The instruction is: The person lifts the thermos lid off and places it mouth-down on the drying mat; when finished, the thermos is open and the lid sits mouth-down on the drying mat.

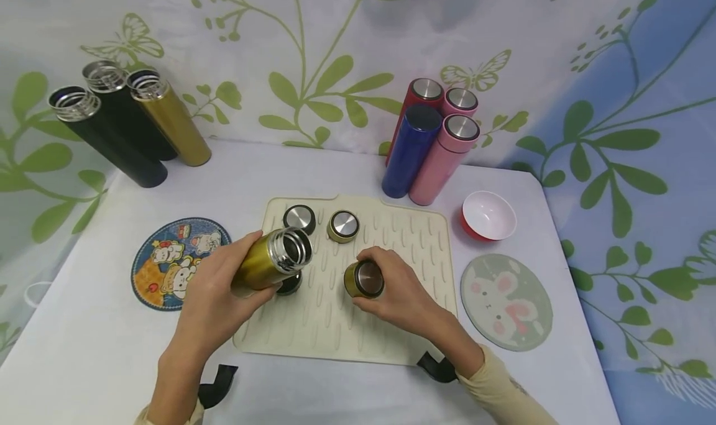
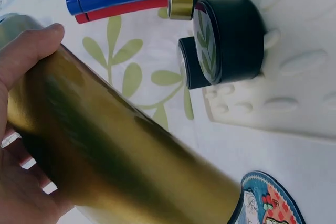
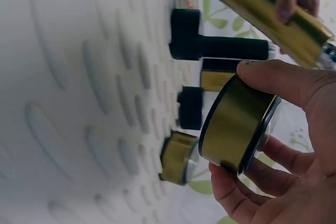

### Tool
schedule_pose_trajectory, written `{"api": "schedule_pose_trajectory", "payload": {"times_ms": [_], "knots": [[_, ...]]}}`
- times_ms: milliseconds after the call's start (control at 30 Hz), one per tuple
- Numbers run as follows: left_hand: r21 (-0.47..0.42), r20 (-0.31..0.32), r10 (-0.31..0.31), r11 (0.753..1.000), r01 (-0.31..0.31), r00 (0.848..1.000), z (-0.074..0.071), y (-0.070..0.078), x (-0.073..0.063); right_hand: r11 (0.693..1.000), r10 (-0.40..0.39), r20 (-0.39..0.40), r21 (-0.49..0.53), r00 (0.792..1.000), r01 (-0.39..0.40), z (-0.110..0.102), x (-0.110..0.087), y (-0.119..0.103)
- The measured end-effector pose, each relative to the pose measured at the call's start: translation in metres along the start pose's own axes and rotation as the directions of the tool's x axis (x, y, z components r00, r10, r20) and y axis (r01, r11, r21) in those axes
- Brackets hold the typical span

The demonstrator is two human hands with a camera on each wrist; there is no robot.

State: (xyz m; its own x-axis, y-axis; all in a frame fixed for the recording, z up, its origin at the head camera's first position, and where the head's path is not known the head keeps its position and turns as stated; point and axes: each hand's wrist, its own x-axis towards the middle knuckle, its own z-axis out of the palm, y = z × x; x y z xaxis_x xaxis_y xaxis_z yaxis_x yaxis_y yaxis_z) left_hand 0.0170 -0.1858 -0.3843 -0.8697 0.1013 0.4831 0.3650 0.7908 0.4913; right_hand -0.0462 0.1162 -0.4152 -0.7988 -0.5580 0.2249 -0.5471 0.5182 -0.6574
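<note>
My left hand (image 1: 209, 288) grips a gold thermos bottle (image 1: 260, 263) round its body. The bottle is uncapped and tilted, its steel mouth toward the right, above the left side of a cream drying mat (image 1: 330, 332). In my right hand (image 1: 399, 288) is a gold bottle lid (image 1: 363, 279), pinched between thumb and fingers; the right wrist view shows the lid (image 3: 239, 124) raised off the mat. A black lid (image 1: 299, 218) and another gold lid (image 1: 343, 225) sit on the mat. A second black lid (image 1: 289, 284) is partly hidden behind the held bottle.
At the back left stand two uncapped black bottles (image 1: 120, 142) and an uncapped gold bottle (image 1: 176, 123). Capped red, blue (image 1: 411, 151) and pink (image 1: 442, 164) bottles cluster behind the mat. A bowl (image 1: 488, 217) and rabbit coaster (image 1: 506, 302) lie right; a cartoon coaster (image 1: 162, 269) lies left.
</note>
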Motion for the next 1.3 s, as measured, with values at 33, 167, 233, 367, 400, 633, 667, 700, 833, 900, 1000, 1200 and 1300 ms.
{"api": "schedule_pose_trajectory", "payload": {"times_ms": [33,167,233,367,400,633,667,700,833,900,1000,1200,1300], "knots": [[-0.001,-0.004,-0.007,1.0,0.007,1.0,0.0,-0.001,-0.001,1.0,-0.01,0.004,-0.01,1.0,0.01,0.003,0.001,0.002],[-0.007,-0.02,-0.032,0.999,0.032,0.999,-0.002,-0.003,-0.003,0.999,-0.037,0.022,-0.01,0.999,0.037,0.014,0.007,0.006],[-0.012,-0.023,-0.04,0.999,0.04,0.999,-0.002,-0.004,-0.004,0.999,-0.036,0.032,-0.015,0.999,0.037,0.018,0.01,0.008],[-0.02,-0.024,-0.049,0.999,0.049,0.998,-0.003,-0.004,-0.004,0.997,-0.051,0.047,-0.053,0.998,0.054,0.028,0.017,0.011],[-0.021,-0.024,-0.051,0.998,0.051,0.998,-0.003,-0.004,-0.004,0.996,-0.058,0.05,-0.067,0.997,0.062,0.031,0.019,0.012],[-0.041,-0.04,-0.063,0.997,0.061,0.997,-0.003,-0.003,-0.006,0.984,-0.096,0.07,-0.145,0.993,0.105,0.046,0.032,0.013],[-0.046,-0.041,-0.066,0.997,0.064,0.997,-0.003,-0.003,-0.006,0.983,-0.096,0.066,-0.154,0.993,0.105,0.047,0.033,0.013],[-0.051,-0.042,-0.069,0.996,0.067,0.997,-0.003,-0.003,-0.007,0.981,-0.094,0.06,-0.164,0.994,0.103,0.048,0.035,0.014],[-0.067,-0.047,-0.082,0.995,0.079,0.996,-0.004,-0.001,-0.007,0.975,-0.077,0.054,-0.206,0.996,0.086,0.052,0.041,0.016],[-0.071,-0.053,-0.085,0.994,0.081,0.995,-0.003,-0.001,-0.007,0.97,-0.074,0.076,-0.224,0.994,0.09,0.054,0.042,0.017],[-0.077,-0.057,-0.089,0.993,0.084,0.994,-0.003,-0.002,-0.007,0.965,-0.075,0.11,-0.243,0.991,0.1,0.055,0.042,0.018],[-0.076,-0.057,-0.101,0.992,0.097,0.993,-0.002,-0.003,-0.008,0.963,-0.076,0.129,-0.246,0.989,0.106,0.054,0.039,0.018],[-0.073,-0.069,-0.098,0.993,0.093,0.993,-0.001,-0.006,-0.008,0.964,-0.076,0.139,-0.244,0.987,0.108,0.054,0.037,0.018]]}}
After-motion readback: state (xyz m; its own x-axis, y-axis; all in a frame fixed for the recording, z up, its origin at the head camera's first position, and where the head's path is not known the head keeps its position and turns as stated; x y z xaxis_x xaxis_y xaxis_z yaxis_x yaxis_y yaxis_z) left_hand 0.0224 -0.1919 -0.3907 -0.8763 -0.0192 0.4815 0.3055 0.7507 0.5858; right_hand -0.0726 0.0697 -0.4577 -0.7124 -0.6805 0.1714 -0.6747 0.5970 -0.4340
